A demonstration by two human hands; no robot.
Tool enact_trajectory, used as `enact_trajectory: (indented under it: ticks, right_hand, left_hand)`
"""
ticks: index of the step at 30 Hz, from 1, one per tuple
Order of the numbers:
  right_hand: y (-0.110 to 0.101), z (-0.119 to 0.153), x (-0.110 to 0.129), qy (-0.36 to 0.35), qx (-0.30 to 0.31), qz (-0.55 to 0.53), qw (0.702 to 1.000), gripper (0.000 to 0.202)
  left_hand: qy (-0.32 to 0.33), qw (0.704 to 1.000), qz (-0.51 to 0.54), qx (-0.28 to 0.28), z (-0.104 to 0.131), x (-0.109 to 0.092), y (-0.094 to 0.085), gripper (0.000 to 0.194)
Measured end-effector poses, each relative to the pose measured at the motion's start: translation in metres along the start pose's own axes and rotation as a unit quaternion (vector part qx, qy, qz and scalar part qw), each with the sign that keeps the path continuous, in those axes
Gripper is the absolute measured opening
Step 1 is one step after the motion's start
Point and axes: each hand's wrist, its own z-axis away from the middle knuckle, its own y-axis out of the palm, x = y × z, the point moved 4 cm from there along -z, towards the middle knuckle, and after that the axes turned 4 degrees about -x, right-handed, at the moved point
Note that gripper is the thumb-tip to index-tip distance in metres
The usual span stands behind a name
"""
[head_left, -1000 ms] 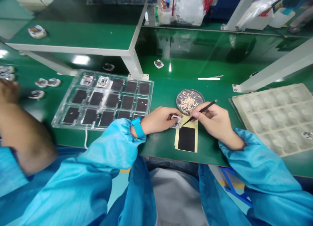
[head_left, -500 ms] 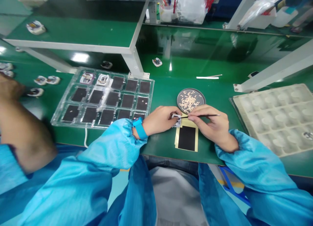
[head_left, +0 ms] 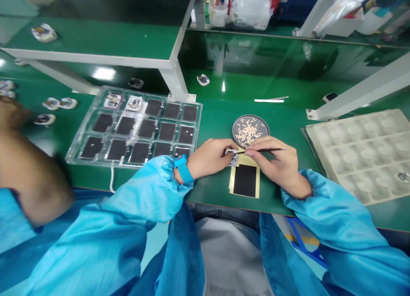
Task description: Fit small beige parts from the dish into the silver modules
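You're pinching white casing (head_left: 234, 160) in left grip (head_left: 209, 157), thin dark tool (head_left: 272, 150) in right grip (head_left: 278, 161); tool reaching casing. Your grey shirt (head_left: 237, 249) is showing faint, unreadable marks (head_left: 220, 288).

No readable lettering, no legible labels, brands, numbers or signs

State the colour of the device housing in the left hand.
The device housing is mostly white; head view shows best.

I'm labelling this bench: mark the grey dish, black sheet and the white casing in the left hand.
Grey dish (head_left: 236, 128), head view: bare left side.
Black sheet (head_left: 245, 180), head view: middle.
White casing (head_left: 233, 161), head view: lower right part.
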Motion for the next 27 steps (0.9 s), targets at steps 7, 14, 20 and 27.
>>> enact_trajectory:
  ticks: [7, 14, 20, 27]
  right_hand:
    - [-0.005, -0.002, -0.003, 0.100, -0.025, 0.011, 0.995, 0.008]
    - [-0.001, -0.001, -0.008, 0.170, -0.030, 0.006, 0.985, 0.015]
    - [0.000, 0.001, -0.024, 0.270, -0.020, -0.123, 0.955, 0.021]
    - [-0.001, -0.002, -0.039, 0.341, 0.026, -0.234, 0.910, 0.036]
  left_hand:
    - [0.011, 0.999, 0.019, 0.045, -0.003, 0.006, -0.005, 0.034]
    - [0.003, 0.998, 0.035, 0.057, -0.005, 0.010, -0.008, 0.034]
    - [-0.025, 0.997, 0.062, 0.027, -0.008, 0.016, -0.008, 0.032]
    - [-0.072, 0.985, 0.154, 0.031, -0.009, 0.017, -0.011, 0.035]
